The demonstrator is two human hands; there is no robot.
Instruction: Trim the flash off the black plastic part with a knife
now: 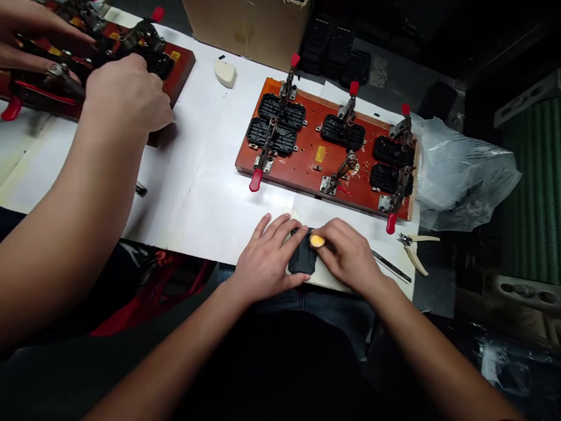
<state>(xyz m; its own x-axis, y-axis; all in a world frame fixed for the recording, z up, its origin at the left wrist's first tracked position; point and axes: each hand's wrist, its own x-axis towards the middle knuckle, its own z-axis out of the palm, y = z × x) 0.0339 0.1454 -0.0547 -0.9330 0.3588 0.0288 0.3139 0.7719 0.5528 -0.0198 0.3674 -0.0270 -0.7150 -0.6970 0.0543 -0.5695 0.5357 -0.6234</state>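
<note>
A small black plastic cover [302, 257] lies flat near the front edge of the white worktop. My left hand [269, 257] grips it, thumb at the near edge and forefinger along the far edge. From the right, my right hand [348, 254] pinches a small pale object with a rounded yellow end [317, 240] against the cover's upper right side. The rest of that object is hidden in my fingers. Past my right wrist lies a thin dark strip-like tool [392, 266], with cream-handled nippers [416, 248] farther right.
A red-brown fixture board [302, 166] with black plastic parts under red-handled toggle clamps stands ahead. Clear plastic bags [460, 175] lie right of it. At left, another person's hand [127, 93] works over a second fixture [182, 76]. A cardboard box [249, 29] and pale block [225, 73] sit behind.
</note>
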